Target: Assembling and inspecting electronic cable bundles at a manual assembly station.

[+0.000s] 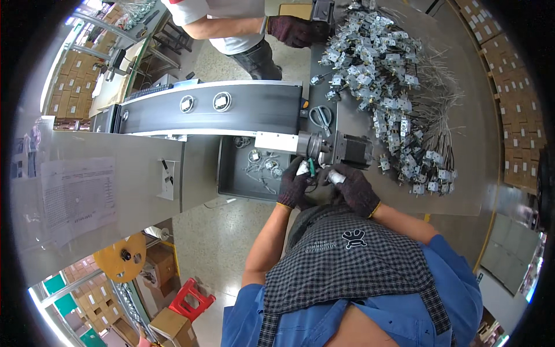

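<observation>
Hands (pixel 294 186), 2, gloved, near black machine block (pixel 355 151)

Gloved left hand (pixel 293 188), right hand (pixel 357 189) near dark machine (pixel 355 151), piled metal parts (pixel 370 65)

"The left hand (pixel 295 186), right hand (pixel 357 192) and co-worker's hand (pixel 293 30) make three?"
"Three. And scissors (pixel 325 117)?"
"One pair. One red stool (pixel 194 290), one yellow reel (pixel 110 261)."
"Metal-ended cables (pixel 370 63)?"
"Too many to count."

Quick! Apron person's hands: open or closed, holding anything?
Left hand: fingers curled beside a small green piece; can't tell if it's gripped.
Right hand: fingers bent near the dark boxy part; can't tell if it holds anything.
</observation>
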Action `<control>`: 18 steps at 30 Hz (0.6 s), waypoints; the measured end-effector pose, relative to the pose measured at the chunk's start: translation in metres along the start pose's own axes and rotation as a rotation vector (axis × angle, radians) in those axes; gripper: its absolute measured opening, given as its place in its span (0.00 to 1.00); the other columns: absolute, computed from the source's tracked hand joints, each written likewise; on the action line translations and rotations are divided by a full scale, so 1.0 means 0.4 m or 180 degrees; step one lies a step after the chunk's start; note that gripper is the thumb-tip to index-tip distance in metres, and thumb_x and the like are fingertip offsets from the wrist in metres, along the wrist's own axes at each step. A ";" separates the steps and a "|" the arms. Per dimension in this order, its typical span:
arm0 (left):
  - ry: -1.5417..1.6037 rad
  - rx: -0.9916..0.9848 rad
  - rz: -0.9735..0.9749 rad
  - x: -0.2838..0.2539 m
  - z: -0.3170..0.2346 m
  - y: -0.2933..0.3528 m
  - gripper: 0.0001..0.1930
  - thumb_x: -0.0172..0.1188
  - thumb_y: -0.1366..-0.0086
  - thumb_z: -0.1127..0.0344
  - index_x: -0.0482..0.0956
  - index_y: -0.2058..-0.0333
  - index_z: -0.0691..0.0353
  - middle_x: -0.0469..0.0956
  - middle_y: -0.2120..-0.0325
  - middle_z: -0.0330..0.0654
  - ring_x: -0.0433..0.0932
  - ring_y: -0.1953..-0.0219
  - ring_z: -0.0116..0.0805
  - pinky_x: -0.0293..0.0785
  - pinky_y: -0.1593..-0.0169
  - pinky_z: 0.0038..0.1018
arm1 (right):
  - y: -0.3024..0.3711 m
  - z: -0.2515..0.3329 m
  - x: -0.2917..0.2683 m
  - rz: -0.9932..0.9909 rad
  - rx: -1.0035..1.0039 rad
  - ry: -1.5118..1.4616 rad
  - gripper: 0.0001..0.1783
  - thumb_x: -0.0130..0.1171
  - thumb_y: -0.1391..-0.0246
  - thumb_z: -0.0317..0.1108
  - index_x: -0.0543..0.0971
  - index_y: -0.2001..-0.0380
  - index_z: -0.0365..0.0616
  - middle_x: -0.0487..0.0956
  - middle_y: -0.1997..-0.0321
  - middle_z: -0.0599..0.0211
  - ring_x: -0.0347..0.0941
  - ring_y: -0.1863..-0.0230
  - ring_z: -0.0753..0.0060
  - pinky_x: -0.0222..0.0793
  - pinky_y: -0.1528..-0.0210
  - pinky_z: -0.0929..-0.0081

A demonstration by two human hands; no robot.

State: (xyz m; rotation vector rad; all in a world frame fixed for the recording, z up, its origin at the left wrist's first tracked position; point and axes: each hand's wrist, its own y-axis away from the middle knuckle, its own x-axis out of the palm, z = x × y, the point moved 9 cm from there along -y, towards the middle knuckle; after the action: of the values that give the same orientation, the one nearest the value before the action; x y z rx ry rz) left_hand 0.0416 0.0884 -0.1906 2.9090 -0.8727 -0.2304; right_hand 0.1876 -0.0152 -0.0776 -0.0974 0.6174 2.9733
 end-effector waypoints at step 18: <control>-0.0988 0.0529 -0.0343 -0.029 -0.550 0.184 0.21 0.58 0.31 0.61 0.74 0.44 0.66 0.79 0.49 0.54 0.81 0.49 0.47 0.76 0.47 0.37 | -0.076 0.212 0.058 -0.0063 -0.1187 -0.0635 0.20 0.50 0.34 0.37 0.74 0.44 0.38 0.77 0.48 0.53 0.76 0.48 0.57 0.70 0.43 0.65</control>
State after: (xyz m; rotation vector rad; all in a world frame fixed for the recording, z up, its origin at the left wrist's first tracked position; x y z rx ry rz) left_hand 0.0301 0.0441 0.0371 3.1315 -0.8079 -0.6640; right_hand 0.1645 0.0485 -0.0137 0.1620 0.0365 2.9884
